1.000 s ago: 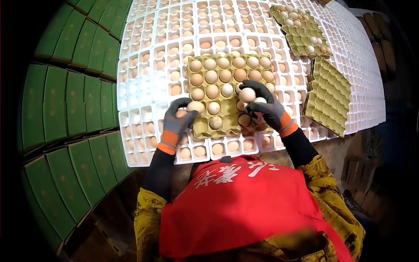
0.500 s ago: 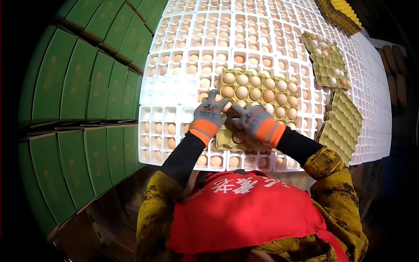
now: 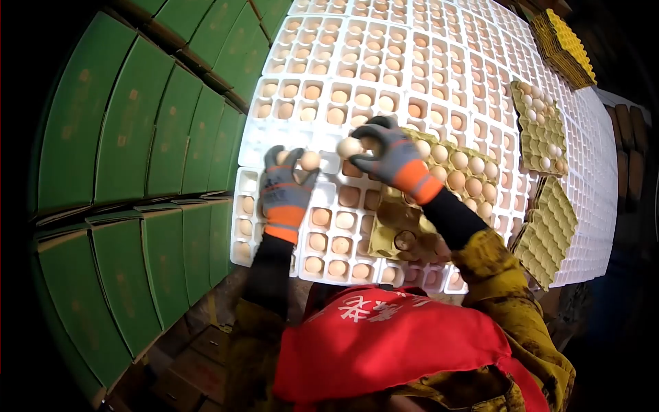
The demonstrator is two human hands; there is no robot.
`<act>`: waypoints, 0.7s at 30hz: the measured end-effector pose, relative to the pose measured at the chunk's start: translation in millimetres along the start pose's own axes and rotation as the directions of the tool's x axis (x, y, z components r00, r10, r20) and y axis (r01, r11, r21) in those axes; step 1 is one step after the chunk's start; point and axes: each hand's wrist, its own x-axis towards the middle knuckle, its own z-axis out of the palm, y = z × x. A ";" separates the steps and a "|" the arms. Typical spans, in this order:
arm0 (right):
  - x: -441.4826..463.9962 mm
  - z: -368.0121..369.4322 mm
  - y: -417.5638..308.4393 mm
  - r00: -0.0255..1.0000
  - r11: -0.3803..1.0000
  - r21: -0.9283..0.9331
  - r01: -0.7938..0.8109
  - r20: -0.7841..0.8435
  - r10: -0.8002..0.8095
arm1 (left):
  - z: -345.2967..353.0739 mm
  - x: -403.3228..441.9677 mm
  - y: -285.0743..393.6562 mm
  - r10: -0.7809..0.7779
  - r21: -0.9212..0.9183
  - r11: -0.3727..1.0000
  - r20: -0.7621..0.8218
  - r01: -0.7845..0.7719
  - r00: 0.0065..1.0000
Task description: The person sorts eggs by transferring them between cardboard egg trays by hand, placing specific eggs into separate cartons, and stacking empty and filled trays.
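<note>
Pinching eggs [image 3: 349,147] above white trays [image 3: 264,137], the left hand [image 3: 284,191] and right hand [image 3: 395,156] both have fingers clamped around them; crowding several into one grip could let one slip, and knocking a tray wall could crack it.

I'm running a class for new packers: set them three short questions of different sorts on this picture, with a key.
1. True or false: both the left hand and the right hand are gloved.

2. Which colour are the boxes stacked at the person's left?
A) blue
B) green
C) white

3. Fill in the missing word: the right hand holds an ____ over the white trays.

Key:
1. True; both have orange cuffs.
2. B
3. egg
</note>
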 end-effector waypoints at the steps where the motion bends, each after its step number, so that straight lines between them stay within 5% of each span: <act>1: 13.7 21.3 -2.5 0.999 0.996 -0.083 -0.040 0.015 0.042 | -0.1 3.6 -17.7 -0.029 0.159 0.987 0.024 0.025 0.999; 4: 44.3 64.5 0.6 0.983 0.879 -0.471 -0.072 0.114 0.142 | 6.3 18.3 -42.4 -0.094 0.431 0.901 0.090 0.047 0.991; 6: 54.1 76.5 8.8 0.986 0.942 -0.320 -0.099 0.099 0.137 | -0.3 28.4 -45.1 -0.018 0.294 0.956 0.022 0.011 1.000; 9: 72.2 98.7 1.9 1.000 0.968 0.248 -0.026 -0.001 0.027 | 9.6 53.4 -67.1 0.136 0.210 0.972 -0.156 -0.102 0.978; 10: 75.5 101.9 -10.9 0.954 0.816 0.494 -0.299 0.159 0.253 | 27.2 62.3 -93.7 0.164 0.313 0.942 -0.109 -0.122 0.980; 12: 85.4 108.6 -12.7 0.848 0.590 0.609 -0.530 0.376 0.374 | 18.4 76.4 -87.8 0.083 0.304 0.949 0.015 -0.083 0.996; 14: 78.1 98.2 -11.3 0.879 0.525 0.708 -0.473 0.334 0.341 | 8.5 81.5 -91.2 0.132 -0.050 0.989 -0.106 -0.138 0.986; 15: 70.5 95.6 -8.3 0.922 0.577 0.721 -0.383 0.262 0.286 | 0.9 73.3 -91.7 -0.085 -0.400 0.914 -0.034 0.065 0.996; 16: 62.3 93.5 -3.1 0.908 0.603 0.679 -0.418 0.313 0.278 | -11.9 60.9 -87.9 -0.200 -0.559 0.807 0.045 0.191 0.979; 19: 31.4 108.1 0.8 0.980 0.949 0.303 0.089 0.145 -0.139 | -0.4 33.7 -102.3 0.082 -0.385 0.914 -0.132 -0.128 0.988; 20: 36.6 110.6 4.1 0.915 0.926 -0.074 0.369 0.201 -0.349 | 8.8 22.6 -99.4 0.092 -0.353 0.927 -0.116 -0.127 0.989; 21: 31.2 110.4 5.3 0.906 0.911 -0.101 0.401 0.191 -0.377 | 13.9 21.1 -103.6 0.173 -0.100 0.978 -0.095 -0.182 0.980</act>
